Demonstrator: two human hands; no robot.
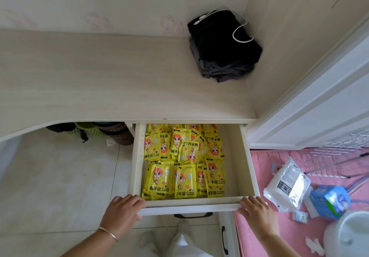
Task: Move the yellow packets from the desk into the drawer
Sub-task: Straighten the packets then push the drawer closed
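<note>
The white drawer (248, 161) stands pulled out under the desk (99, 77). Several yellow packets (184, 161) with a cartoon figure lie packed in its left and middle part, in two rough rows. The right strip of the drawer floor is bare. My left hand (122, 209) grips the left end of the drawer's front rail, fingers curled over it. My right hand (256, 209) rests on the right end of the same rail. No yellow packet is visible on the desk top.
A folded black and grey garment (223, 47) with a white cable lies at the desk's back right corner. A pink bed (279, 232) on the right carries a white plastic pack (287, 186), a blue box (329, 200) and a wire rack (337, 157). Baskets (89, 131) sit under the desk.
</note>
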